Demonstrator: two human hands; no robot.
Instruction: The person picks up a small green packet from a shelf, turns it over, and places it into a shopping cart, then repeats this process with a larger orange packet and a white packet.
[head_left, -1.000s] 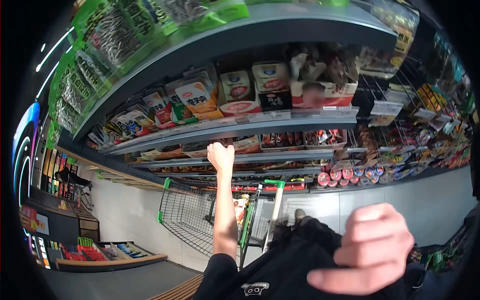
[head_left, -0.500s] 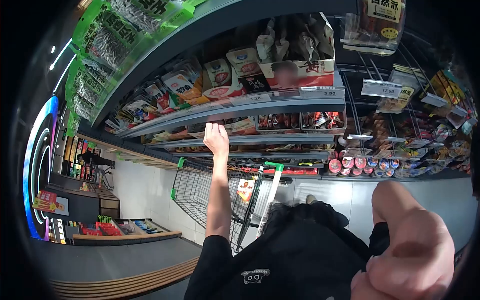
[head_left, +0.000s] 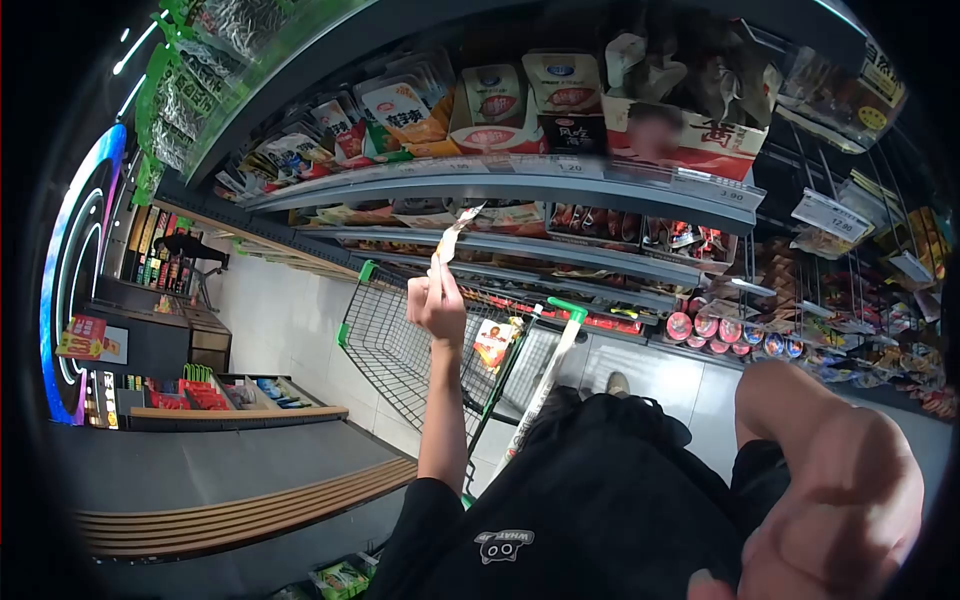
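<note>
My left hand (head_left: 437, 308) is closed in a pinch on a small, light-coloured snack packet (head_left: 453, 235). The packet stands up from the fingertips, in front of the lower shelves and above the far part of the wire shopping cart (head_left: 395, 345). Close to the camera at the lower right, my right hand (head_left: 830, 530) is curled and partly cut off by the frame edge. A thumb tip shows there, but whatever the fingers hold, if anything, is hidden. Boxes of snack packets (head_left: 497, 110) fill the shelf beyond my left hand.
A shelf edge (head_left: 500, 180) with price tags juts out above the packet. Hanging snack bags (head_left: 820, 90) and wire hooks are at the right. An orange and white card (head_left: 494, 343) is on the cart. A wood-edged display counter (head_left: 250, 470) stands at the left; a person (head_left: 192, 248) is farther back.
My left hand has come down and back from the lower shelf, and a snack packet now shows in its fingers. The view has shifted; my right hand sits slightly lower.
</note>
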